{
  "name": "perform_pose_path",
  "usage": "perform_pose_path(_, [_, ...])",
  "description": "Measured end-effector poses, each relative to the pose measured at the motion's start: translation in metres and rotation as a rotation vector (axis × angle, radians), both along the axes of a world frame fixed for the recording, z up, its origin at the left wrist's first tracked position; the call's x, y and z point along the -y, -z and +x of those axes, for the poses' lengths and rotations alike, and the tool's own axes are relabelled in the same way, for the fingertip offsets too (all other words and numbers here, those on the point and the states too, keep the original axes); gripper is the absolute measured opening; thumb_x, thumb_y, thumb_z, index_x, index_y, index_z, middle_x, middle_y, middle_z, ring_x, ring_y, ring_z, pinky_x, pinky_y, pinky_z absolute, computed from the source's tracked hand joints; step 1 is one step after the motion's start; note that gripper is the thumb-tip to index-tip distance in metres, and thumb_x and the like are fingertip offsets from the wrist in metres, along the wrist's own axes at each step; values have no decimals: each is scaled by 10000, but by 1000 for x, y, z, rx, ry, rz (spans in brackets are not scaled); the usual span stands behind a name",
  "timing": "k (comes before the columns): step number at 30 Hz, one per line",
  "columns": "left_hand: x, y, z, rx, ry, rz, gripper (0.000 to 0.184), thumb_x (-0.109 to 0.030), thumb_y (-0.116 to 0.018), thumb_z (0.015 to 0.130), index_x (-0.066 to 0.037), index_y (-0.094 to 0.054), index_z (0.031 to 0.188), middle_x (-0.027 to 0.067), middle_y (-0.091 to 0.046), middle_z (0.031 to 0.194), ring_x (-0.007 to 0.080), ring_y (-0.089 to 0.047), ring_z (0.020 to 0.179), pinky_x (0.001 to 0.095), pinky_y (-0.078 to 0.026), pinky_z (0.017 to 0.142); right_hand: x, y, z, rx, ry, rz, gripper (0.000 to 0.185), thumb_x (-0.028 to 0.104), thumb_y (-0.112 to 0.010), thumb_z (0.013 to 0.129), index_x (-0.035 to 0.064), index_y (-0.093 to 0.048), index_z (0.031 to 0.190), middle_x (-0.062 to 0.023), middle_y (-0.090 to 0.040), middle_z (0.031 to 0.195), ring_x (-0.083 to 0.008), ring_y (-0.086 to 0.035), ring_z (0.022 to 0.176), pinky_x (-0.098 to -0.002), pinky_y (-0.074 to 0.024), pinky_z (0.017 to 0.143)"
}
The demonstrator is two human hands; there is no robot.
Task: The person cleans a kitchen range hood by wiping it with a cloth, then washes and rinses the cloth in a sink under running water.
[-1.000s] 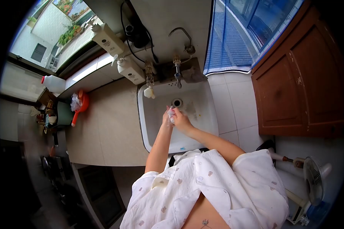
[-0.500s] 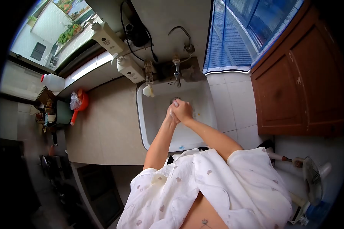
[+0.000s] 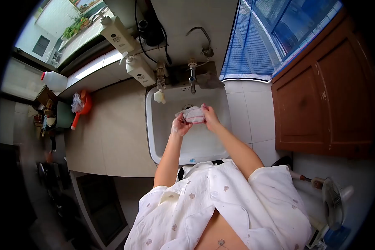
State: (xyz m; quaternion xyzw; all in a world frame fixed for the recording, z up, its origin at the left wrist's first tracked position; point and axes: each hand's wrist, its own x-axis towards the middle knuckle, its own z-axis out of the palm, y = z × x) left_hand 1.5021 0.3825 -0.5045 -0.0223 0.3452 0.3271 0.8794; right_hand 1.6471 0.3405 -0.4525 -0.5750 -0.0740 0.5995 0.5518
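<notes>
white, pink-edged cloth [image 3: 194, 114], wet-looking, stretched between left hand [image 3: 180, 125], right hand [image 3: 211, 118].

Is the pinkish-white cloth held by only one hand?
No, the left hand and the right hand each grip one side of the cloth.

Pale cloth [image 3: 194, 115] looks soft, the sink [image 3: 166, 143] (white, smooth) glossy, the door [image 3: 302, 104] wooden.

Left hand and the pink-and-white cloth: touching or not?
Touching. The head view shows the left hand at the near-left end of the cloth, fingers closed on its edge over the sink, no gap between.
</notes>
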Motion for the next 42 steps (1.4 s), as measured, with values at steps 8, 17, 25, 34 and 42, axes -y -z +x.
perform_pose_path(8, [31,-29,49,-221,58,19,301,-416,-485,838,-125,-529,901,26,-590,830,144,-590,672,287,-488,500,5,-32,-30,983,-378,-120,305,403,-565,712,129,-624,833,-143,-625,796,-355,-585,784,-424,-466,685])
perform_pose_path(17, [33,-51,60,535,-195,236,220,-365,-490,828,-180,-522,713,-48,-527,588,92,-538,572,273,-452,475,15,-70,-56,1148,-281,140,217,281,-563,694,70,-610,719,-173,-602,722,-378,-570,711,-434,-453,620])
perform_pose_path(25, [12,-58,42,72,209,122,151,-305,-541,809,-156,-532,789,25,-601,807,127,-583,775,254,-489,650,-5,-63,-38,1103,-258,45,188,256,-556,685,78,-603,723,-154,-607,709,-367,-573,661,-442,-454,587])
perform_pose_path(34, [-7,10,21,431,296,124,231,-311,-413,890,-125,-538,945,49,-596,901,179,-597,817,323,-522,667,-35,-8,-16,979,-217,-77,255,300,-552,699,67,-628,770,-174,-608,742,-354,-581,759,-428,-458,667])
perform_pose_path(42, [8,-54,13,-746,11,400,223,-234,-478,880,-47,-500,1000,66,-581,943,161,-556,854,311,-473,746,-5,76,9,334,-16,-242,333,358,-483,860,65,-527,1011,-52,-576,872,-190,-579,776,-358,-478,551])
